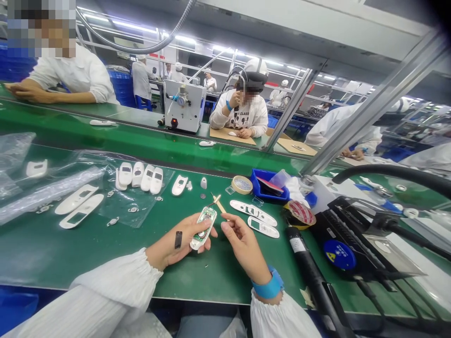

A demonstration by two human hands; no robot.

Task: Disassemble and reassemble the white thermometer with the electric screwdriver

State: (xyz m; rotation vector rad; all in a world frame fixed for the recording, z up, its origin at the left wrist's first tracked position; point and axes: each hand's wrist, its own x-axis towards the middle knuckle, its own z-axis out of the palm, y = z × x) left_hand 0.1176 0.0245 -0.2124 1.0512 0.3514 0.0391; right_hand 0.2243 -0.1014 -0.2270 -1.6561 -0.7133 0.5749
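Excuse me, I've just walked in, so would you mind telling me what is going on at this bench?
A person is working at a green bench. Their left hand holds a white device casing fitted with a green circuit board, and their right hand is next to a thin wooden stick, though I can't tell whether it's gripped. More white casing parts lie on a clear plastic bag. A co-worker sits across the bench.
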